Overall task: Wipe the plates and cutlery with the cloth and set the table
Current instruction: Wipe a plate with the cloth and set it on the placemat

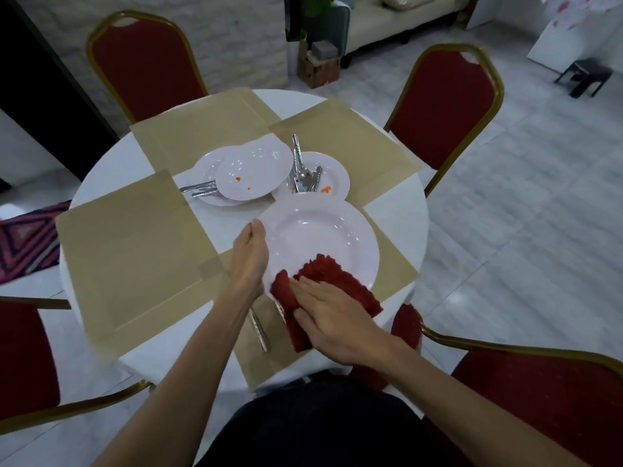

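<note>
- The right hand lies flat, fingers straight, pressing the red cloth onto the near rim of a white plate.
- Part of the cloth hangs off the rim below the palm.
- The left hand grips the plate's left rim, thumb on top and fingers curled underneath.
- The plate sits over the near placemat; a cutlery handle lies on that mat below it.
- Farther in, 2 stacked plates show orange smears, with cutlery poking out between them.
- Beside them, 1 smeared side plate carries a cutlery pile.
- 4 tan mats cover the round white table.
</note>
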`<action>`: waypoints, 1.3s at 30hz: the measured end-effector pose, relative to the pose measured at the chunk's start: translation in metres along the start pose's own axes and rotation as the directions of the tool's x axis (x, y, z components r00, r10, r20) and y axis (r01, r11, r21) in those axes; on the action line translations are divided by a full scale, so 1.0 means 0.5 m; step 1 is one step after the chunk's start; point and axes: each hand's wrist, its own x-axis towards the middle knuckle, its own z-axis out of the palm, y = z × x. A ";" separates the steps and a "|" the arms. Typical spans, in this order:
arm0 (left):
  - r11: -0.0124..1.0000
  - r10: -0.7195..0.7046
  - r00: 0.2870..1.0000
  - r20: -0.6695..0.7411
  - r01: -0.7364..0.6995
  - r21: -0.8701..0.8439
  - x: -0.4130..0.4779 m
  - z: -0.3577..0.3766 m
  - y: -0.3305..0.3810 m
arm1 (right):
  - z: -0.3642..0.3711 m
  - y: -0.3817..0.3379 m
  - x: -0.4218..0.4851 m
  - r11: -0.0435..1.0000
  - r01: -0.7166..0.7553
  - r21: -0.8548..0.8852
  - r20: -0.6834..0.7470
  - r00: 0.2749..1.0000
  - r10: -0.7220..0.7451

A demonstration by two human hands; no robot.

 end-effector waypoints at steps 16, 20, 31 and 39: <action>0.990 0.024 0.995 0.099 -0.038 0.139 -0.060 0.068 -0.020 | -0.024 0.087 0.074 0.988 -0.127 -0.084 -0.055 0.991 0.123; 0.990 0.075 0.997 0.015 -0.076 0.116 -0.041 0.027 -0.003 | -0.028 0.102 0.042 0.917 -0.343 -0.203 -0.036 0.939 0.343; 0.977 0.167 0.986 0.023 -0.168 0.130 -0.038 -0.009 0.002 | -0.002 0.066 0.080 0.969 -0.236 -0.066 -0.161 0.961 0.223; 0.988 0.099 0.994 0.048 -0.104 0.114 -0.042 0.008 0.003 | 0.017 -0.022 0.055 0.991 0.017 0.130 -0.144 0.990 0.002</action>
